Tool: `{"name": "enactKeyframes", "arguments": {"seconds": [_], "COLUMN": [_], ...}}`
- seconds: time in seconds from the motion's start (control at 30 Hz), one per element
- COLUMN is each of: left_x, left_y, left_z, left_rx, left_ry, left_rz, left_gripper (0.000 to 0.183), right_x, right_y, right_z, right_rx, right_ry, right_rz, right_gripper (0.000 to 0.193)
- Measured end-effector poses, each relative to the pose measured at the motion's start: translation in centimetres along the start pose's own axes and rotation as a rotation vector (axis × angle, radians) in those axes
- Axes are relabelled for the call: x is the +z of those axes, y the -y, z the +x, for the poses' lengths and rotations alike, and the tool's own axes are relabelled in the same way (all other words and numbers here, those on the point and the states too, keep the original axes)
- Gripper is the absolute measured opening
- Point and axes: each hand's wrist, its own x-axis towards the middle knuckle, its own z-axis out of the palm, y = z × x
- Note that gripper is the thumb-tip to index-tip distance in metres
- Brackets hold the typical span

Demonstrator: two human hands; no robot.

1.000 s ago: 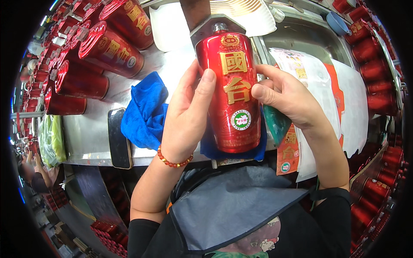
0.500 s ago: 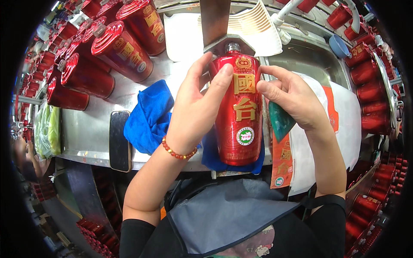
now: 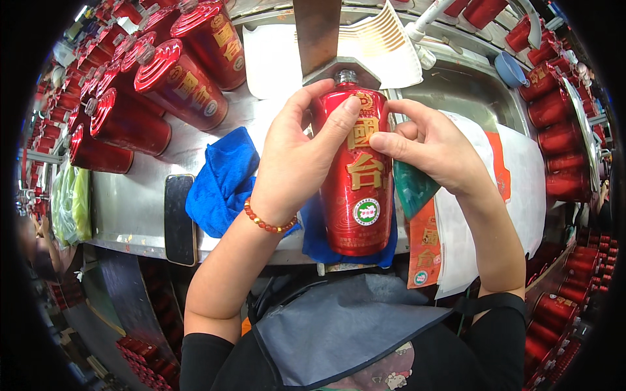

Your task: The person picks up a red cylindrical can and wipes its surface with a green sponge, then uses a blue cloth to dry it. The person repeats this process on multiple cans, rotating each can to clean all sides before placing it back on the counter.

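A glossy red bottle [image 3: 355, 225] with gold characters and a round green-white sticker lies before me, its capless-looking grey neck pointing away. My left hand [image 3: 293, 156] is curved around the bottle's upper left side, thumb on its face near the top emblem. The thumb of my right hand [image 3: 437, 146] presses at the edge of the gold characters, with the index finger by the bottle's right shoulder. A flat green plastic piece [image 3: 415, 189] is tucked under my right palm, its held end hidden. Beneath the bottle is a blue cloth [image 3: 314, 236].
Several red bottles [image 3: 179, 85] stand at the left. A crumpled blue cloth [image 3: 222, 182] and a phone [image 3: 180, 218] lie left of my arm. White sheets [image 3: 463, 234] and a red-gold label strip [image 3: 425, 251] lie right. Behind are a metal post [image 3: 317, 36] and a sink [image 3: 482, 85].
My right thumb has moved left onto the bottle's face, by the gold characters. My left thumb has shifted slightly rightward over the top emblem. The whole view has shifted a little.
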Motion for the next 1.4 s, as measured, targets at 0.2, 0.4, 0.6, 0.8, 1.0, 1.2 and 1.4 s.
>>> {"name": "enactKeyframes", "arguments": {"seconds": [0.2, 0.4, 0.6, 0.8, 1.0, 1.2, 1.4], "left_x": [-0.2, -0.4, -0.3, -0.4, -0.5, -0.7, -0.7], "left_y": [-0.1, -0.1, -0.1, -0.1, -0.3, -0.3, -0.3], "left_z": [0.0, 0.1, 0.2, 0.0, -0.8, -0.7, -0.8], "left_rx": [-0.011, -0.067, -0.053, -0.079, -0.034, -0.028, -0.034], "left_ry": [0.011, 0.040, 0.048, 0.060, 0.149, 0.171, 0.176], "left_rz": [0.031, -0.191, -0.064, -0.158, -0.047, -0.021, -0.025], "left_gripper": [0.066, 0.062, 0.062, 0.066, 0.083, 0.087, 0.087], "right_x": [-0.6, -0.5, -0.5, -0.6, -0.2, -0.2, -0.1], "right_y": [0.7, 0.6, 0.5, 0.5, -0.5, -0.5, -0.4], "right_z": [-0.1, -0.1, 0.0, 0.0, 0.3, 0.3, 0.2], "right_rx": [0.090, 0.092, 0.088, 0.090, 0.005, 0.005, 0.002], "right_ry": [0.104, 0.085, 0.091, 0.093, 0.023, 0.033, 0.036], "right_rz": [-0.080, -0.061, -0.048, -0.034, 0.091, 0.091, 0.107], "right_gripper": [0.071, 0.071, 0.070, 0.069, 0.064, 0.064, 0.065]}}
